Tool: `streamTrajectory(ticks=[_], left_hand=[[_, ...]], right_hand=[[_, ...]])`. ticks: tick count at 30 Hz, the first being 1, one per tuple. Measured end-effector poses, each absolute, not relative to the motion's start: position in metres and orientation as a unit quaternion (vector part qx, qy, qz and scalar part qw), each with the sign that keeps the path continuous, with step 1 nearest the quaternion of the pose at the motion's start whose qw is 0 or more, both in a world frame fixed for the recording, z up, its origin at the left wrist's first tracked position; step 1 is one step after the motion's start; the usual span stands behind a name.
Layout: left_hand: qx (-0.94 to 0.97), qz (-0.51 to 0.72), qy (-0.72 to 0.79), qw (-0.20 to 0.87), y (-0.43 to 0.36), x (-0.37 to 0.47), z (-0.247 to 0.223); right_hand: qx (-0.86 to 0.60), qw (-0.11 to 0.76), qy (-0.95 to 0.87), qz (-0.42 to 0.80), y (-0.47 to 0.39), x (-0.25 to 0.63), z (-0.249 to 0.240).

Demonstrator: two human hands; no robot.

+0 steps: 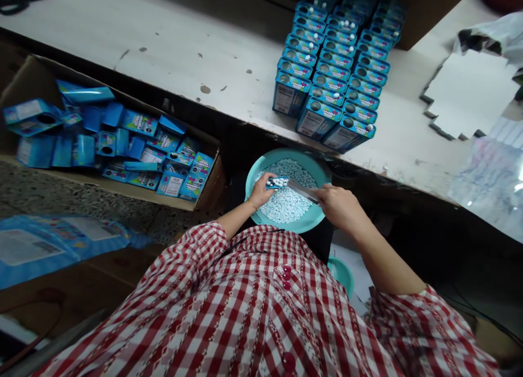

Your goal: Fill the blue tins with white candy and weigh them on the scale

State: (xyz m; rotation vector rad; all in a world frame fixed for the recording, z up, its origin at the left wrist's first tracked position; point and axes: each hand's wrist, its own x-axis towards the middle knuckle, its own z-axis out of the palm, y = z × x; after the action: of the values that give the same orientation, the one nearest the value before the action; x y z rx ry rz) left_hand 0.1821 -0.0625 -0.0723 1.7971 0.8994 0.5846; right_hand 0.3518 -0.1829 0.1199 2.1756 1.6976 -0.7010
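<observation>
Over a turquoise bowl full of small white candies, my left hand is closed around a small blue candy tin. White candies lie heaped at its top. From the other side, my right hand grips a long translucent scoop-like tool, whose exact kind I cannot make out. Its far end reaches the candies at the tin's top, touching or nearly so.
Rows of upright blue candy tins stand on the worn white table, some with candies on top. A cardboard box of loose tins sits at left. Scissors, stacked white card and a second turquoise bowl are around.
</observation>
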Motion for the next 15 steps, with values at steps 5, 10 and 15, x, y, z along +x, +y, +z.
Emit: streamTrajectory(ticks=[5,10,15], left_hand=[[0.729,0.233,0.398,0.506,-0.064,0.188,-0.072],[0.695,0.258,0.408,0.533,-0.063,0.188,-0.073],[0.711,0.273,0.397,0.512,-0.058,0.18,-0.066]], right_hand=[[0.779,0.154,0.554,-0.251,-0.201,0.372,0.076],[0.77,0.159,0.553,-0.275,-0.197,0.361,0.009],[0.733,0.121,0.588,-0.321,-0.19,0.325,-0.045]])
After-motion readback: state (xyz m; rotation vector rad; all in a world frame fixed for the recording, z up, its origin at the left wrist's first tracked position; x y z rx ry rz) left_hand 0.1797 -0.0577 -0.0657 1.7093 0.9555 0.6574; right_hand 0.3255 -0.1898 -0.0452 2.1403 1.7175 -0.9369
